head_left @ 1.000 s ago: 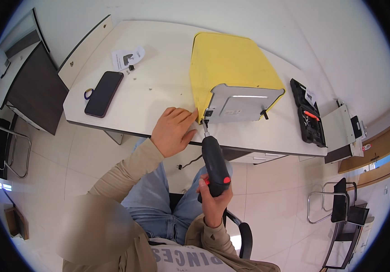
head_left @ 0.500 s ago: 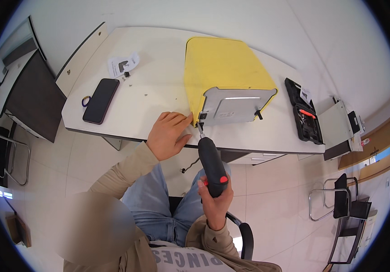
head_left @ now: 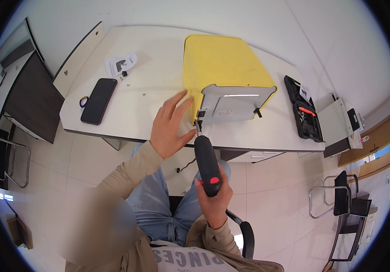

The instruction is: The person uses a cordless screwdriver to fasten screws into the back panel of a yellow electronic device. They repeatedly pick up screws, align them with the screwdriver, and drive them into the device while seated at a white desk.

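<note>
A yellow box-shaped bin (head_left: 226, 61) lies on its side on the white table, its grey metal base (head_left: 233, 103) facing me. My right hand (head_left: 216, 199) is closed round a black cordless screwdriver (head_left: 207, 161) with red buttons. The tool's tip meets a small black foot (head_left: 198, 123) at the base's lower left corner; the screw itself is too small to make out. My left hand (head_left: 171, 129) is open beside that corner, fingers spread along the bin's left side. Another black foot (head_left: 257, 112) sticks out at the base's right corner.
On the table's left lie a black phone (head_left: 99, 101), a ring-shaped item (head_left: 84, 102), a paper leaflet (head_left: 121, 64) and several small parts. At the right edge sits an open black tool case (head_left: 309, 120) with an orange-red tool inside. A cable with a plug (head_left: 178, 170) hangs below the table edge.
My left hand has lifted off the bin's lower corner and opened, its fingers moving up along the side. The screwdriver has swung slightly left, its tip still at the corner foot.
</note>
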Demonstrator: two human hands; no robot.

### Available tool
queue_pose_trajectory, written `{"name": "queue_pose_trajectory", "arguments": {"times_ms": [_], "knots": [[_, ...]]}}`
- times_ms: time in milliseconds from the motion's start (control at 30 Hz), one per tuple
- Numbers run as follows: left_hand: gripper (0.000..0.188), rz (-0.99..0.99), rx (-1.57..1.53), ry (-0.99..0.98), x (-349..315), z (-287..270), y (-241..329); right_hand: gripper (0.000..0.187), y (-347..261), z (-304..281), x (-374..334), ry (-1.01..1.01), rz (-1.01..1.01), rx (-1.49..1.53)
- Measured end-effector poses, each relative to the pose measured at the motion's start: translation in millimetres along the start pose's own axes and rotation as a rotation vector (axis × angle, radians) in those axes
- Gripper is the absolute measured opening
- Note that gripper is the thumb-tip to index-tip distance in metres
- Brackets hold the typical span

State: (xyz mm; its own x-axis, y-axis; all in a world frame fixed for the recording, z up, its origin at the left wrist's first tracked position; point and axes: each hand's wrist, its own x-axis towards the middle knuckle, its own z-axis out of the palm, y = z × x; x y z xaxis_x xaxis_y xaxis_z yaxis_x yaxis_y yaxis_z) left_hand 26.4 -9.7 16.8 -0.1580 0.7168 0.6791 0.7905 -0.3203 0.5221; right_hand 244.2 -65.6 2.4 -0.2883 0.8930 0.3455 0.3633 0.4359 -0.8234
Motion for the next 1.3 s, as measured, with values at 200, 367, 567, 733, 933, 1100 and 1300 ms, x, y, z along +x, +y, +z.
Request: {"name": "queue_pose_trajectory", "arguments": {"times_ms": [200, 367, 567, 733, 933, 1100, 1300], "knots": [[0.125, 0.187, 0.084, -0.084, 35.3, -14.6, -10.8, 0.065, -5.6, -2.3, 4.3, -0.005, 0.050, 0.050], [0.128, 0.344, 0.115, -0.160, 58.4, -25.1, -18.2, 0.067, -4.1, -3.8, 5.2, -0.006, 0.038, 0.045], [0.107, 0.382, 0.134, -0.191, 66.1, -40.2, -17.4, 0.072, -6.1, -3.5, 7.5, -0.021, 0.086, 0.093], [0.095, 0.344, 0.141, -0.173, 67.0, -39.8, -15.1, 0.073, -2.4, -0.8, 6.6, -0.013, 0.087, 0.089], [0.071, 0.327, -0.025, 0.070, 32.5, -11.5, -22.8, 0.071, -3.5, -2.9, 7.8, -0.021, 0.079, 0.049], [0.036, 0.443, 0.089, 0.057, 17.6, 0.0, -13.7, 0.070, -2.1, -4.5, 7.3, -0.029, 0.093, 0.116], [0.025, 0.450, 0.167, 0.066, 15.8, 3.3, -17.2, 0.068, 2.2, -6.1, 3.9, -0.018, 0.085, 0.172]]}}
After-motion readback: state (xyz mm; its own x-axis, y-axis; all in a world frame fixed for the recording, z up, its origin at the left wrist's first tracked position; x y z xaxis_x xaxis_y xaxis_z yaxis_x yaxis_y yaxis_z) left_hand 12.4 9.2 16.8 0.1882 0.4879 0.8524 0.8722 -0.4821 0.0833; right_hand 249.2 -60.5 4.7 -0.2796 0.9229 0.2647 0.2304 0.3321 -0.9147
